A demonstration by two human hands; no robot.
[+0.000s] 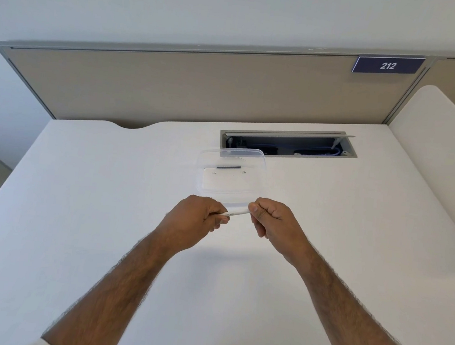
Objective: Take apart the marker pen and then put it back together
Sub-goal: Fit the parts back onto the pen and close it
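The marker pen (234, 214), one slim white barrel, hangs level in the air between your two hands, above the desk and just in front of the container's near edge.

One white desk (76, 212) fills most of the view, and one beige partition panel (173, 88) stands along its far side. One cable hatch (288, 145) is set into the desktop with its lid raised, and cables show inside. One clear plastic container (232, 172) sits just in front of that hatch. One blue sign (387, 66) reading 212 is fixed at the panel's top right.

Your left hand (196, 219) grasps the pen's left end with curled fingers. Your right hand (274, 219) pinches the other end, thumb on top (the remaining fingers are tucked into the palm).

Inside the container lie one dark strip (228, 167) and two small bits (214, 173), too tiny to identify.
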